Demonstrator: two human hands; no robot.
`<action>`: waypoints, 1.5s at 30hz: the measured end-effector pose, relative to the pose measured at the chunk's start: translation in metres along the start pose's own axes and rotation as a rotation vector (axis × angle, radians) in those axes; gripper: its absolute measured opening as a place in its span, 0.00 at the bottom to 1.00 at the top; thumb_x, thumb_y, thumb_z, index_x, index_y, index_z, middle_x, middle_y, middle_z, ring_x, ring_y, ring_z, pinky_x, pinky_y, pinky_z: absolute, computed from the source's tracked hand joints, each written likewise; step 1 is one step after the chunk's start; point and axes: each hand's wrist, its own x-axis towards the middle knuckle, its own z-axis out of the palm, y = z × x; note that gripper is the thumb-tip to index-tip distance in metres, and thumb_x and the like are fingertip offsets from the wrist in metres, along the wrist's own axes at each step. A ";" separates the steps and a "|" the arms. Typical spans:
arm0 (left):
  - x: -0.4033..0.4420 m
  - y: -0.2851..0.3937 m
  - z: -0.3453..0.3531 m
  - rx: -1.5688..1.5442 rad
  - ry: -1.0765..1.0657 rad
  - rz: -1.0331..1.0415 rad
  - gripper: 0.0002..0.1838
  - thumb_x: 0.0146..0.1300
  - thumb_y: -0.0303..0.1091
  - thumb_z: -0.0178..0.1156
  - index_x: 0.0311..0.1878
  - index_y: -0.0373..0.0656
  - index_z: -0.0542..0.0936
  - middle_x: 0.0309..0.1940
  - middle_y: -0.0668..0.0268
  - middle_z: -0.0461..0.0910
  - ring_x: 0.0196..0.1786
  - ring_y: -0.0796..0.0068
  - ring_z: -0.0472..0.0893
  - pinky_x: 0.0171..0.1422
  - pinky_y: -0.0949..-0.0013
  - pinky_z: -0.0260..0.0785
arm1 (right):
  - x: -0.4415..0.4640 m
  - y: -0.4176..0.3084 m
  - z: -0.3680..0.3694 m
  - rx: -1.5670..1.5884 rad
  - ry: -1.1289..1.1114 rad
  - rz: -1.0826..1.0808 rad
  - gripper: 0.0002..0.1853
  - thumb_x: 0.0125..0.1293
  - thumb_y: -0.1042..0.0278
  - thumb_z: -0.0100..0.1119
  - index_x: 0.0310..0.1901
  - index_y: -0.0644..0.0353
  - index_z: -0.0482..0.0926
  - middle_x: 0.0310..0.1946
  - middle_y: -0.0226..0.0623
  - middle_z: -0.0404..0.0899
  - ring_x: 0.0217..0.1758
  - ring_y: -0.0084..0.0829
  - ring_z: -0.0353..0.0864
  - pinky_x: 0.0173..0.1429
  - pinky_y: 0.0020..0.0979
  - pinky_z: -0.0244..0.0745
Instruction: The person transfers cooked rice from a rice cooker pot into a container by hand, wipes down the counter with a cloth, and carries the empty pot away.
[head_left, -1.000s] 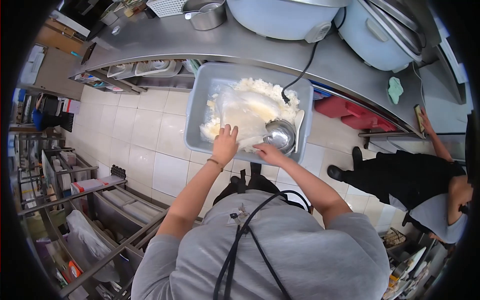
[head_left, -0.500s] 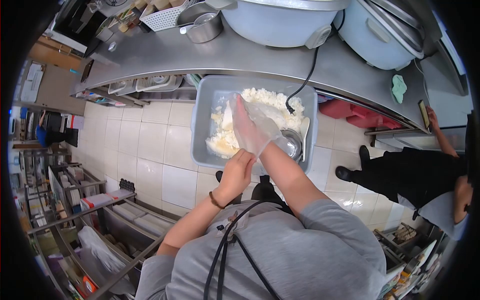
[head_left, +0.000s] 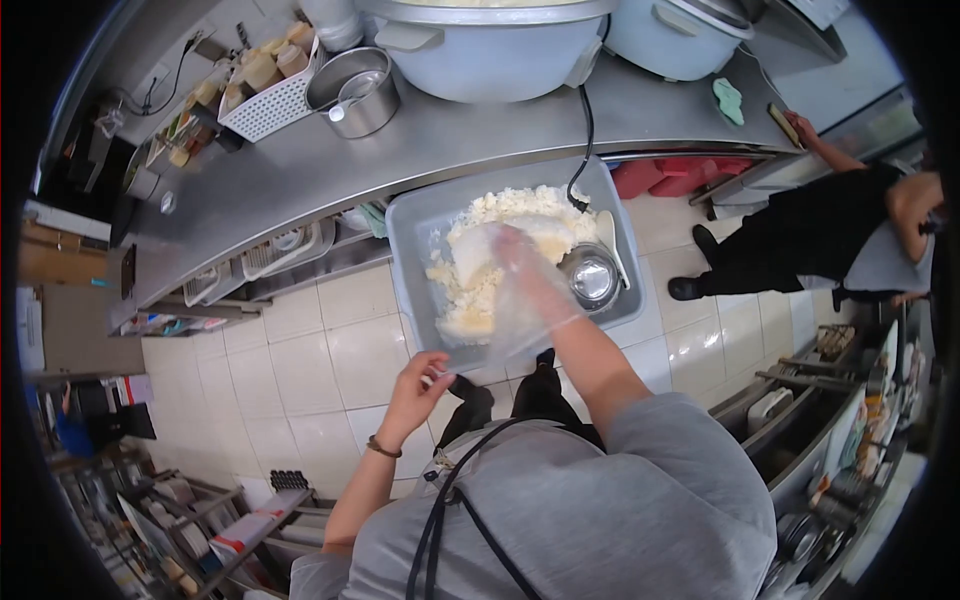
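A grey plastic tub below the counter holds what looks like white rice, with pale yellow patches. My right hand wears a loose clear plastic glove and reaches over the rice; its fingers are blurred, so contact or grip cannot be told. The glove's wide cuff hangs around my wrist. Left of the cuff, near the tub's front edge, my bare left hand is open, its fingers loosely bent and apart. A metal bowl sits in the tub's right side, beside a white paddle-like utensil.
A black power cord hangs from the steel counter down to the rice. Large light-blue cookers, a steel pot and a white basket stand on the counter. Another person stands at right, hand on the counter edge.
My left hand has let go of the glove cuff and moved left, away from it. My gloved right hand has lowered toward the rice. The view has shifted.
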 end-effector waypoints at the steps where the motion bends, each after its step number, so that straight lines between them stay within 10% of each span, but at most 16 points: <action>1: 0.000 -0.022 -0.013 0.010 0.021 -0.002 0.07 0.54 0.27 0.60 0.37 0.41 0.76 0.28 0.69 0.74 0.29 0.81 0.72 0.29 0.76 0.66 | -0.009 -0.001 -0.024 0.144 0.113 -0.008 0.20 0.61 0.69 0.46 0.56 0.63 0.64 0.41 0.35 0.73 0.40 0.31 0.75 0.46 0.29 0.70; 4: 0.001 -0.053 -0.051 0.124 0.005 -0.075 0.05 0.55 0.29 0.59 0.34 0.40 0.77 0.26 0.68 0.76 0.29 0.81 0.73 0.29 0.76 0.66 | -0.040 -0.020 -0.095 0.030 0.398 -0.026 0.16 0.65 0.68 0.37 0.49 0.64 0.71 0.41 0.42 0.76 0.45 0.37 0.75 0.50 0.33 0.69; 5: 0.002 -0.062 -0.058 0.132 0.001 -0.052 0.05 0.55 0.29 0.59 0.34 0.40 0.77 0.26 0.68 0.76 0.29 0.81 0.73 0.29 0.76 0.66 | -0.055 -0.048 -0.116 -0.547 0.386 -0.119 0.16 0.66 0.69 0.33 0.48 0.62 0.72 0.45 0.49 0.75 0.50 0.41 0.74 0.53 0.36 0.67; 9: 0.034 -0.064 -0.071 0.262 -0.036 -0.040 0.05 0.56 0.30 0.58 0.32 0.39 0.77 0.22 0.71 0.76 0.26 0.84 0.72 0.30 0.79 0.66 | -0.061 -0.119 -0.144 -0.959 0.569 0.246 0.15 0.62 0.66 0.40 0.41 0.61 0.77 0.39 0.50 0.77 0.46 0.45 0.76 0.49 0.41 0.71; 12: 0.059 -0.048 -0.054 0.326 -0.084 0.018 0.06 0.55 0.30 0.59 0.32 0.37 0.77 0.24 0.67 0.77 0.27 0.81 0.74 0.32 0.76 0.67 | -0.034 -0.094 -0.170 -1.275 0.269 0.554 0.14 0.59 0.62 0.46 0.39 0.59 0.79 0.39 0.49 0.78 0.45 0.44 0.77 0.48 0.43 0.72; 24: 0.133 -0.002 -0.012 0.588 -0.341 0.278 0.06 0.54 0.30 0.59 0.33 0.37 0.76 0.26 0.61 0.76 0.26 0.68 0.75 0.31 0.70 0.67 | 0.015 -0.050 -0.168 -1.489 0.235 0.735 0.12 0.57 0.64 0.51 0.39 0.55 0.81 0.41 0.42 0.79 0.45 0.39 0.79 0.45 0.41 0.74; 32: 0.243 0.011 -0.112 0.800 0.083 0.766 0.09 0.49 0.29 0.61 0.34 0.38 0.75 0.32 0.60 0.74 0.39 0.57 0.72 0.44 0.63 0.64 | -0.022 -0.077 -0.163 -1.421 0.487 0.610 0.16 0.61 0.58 0.45 0.40 0.59 0.79 0.41 0.42 0.79 0.47 0.39 0.77 0.48 0.37 0.70; 34: 0.267 0.009 -0.136 0.807 0.029 0.803 0.12 0.48 0.31 0.62 0.37 0.39 0.75 0.37 0.60 0.73 0.43 0.57 0.70 0.46 0.63 0.63 | -0.046 -0.080 -0.146 -1.357 0.572 0.473 0.17 0.63 0.58 0.43 0.39 0.60 0.78 0.40 0.44 0.78 0.45 0.40 0.77 0.47 0.37 0.70; 36: 0.281 0.005 -0.157 0.811 -0.007 0.836 0.15 0.47 0.32 0.63 0.40 0.40 0.74 0.42 0.60 0.72 0.46 0.57 0.69 0.48 0.63 0.62 | -0.071 -0.120 -0.099 -0.355 0.767 0.357 0.19 0.66 0.58 0.38 0.40 0.63 0.77 0.37 0.44 0.78 0.40 0.37 0.77 0.44 0.35 0.68; 40: 0.295 0.000 -0.196 1.043 -0.251 0.903 0.32 0.41 0.33 0.66 0.54 0.45 0.68 0.54 0.61 0.65 0.56 0.58 0.63 0.56 0.58 0.57 | -0.097 -0.121 -0.062 -0.537 0.781 0.460 0.22 0.67 0.54 0.37 0.40 0.64 0.76 0.32 0.38 0.77 0.38 0.29 0.75 0.43 0.32 0.66; 45: 0.310 -0.021 -0.216 1.176 -0.376 1.027 0.39 0.42 0.31 0.64 0.61 0.48 0.62 0.59 0.61 0.61 0.61 0.59 0.59 0.61 0.57 0.53 | -0.140 -0.136 0.002 -0.026 1.185 0.132 0.21 0.68 0.55 0.37 0.47 0.63 0.72 0.35 0.32 0.74 0.40 0.27 0.74 0.47 0.27 0.68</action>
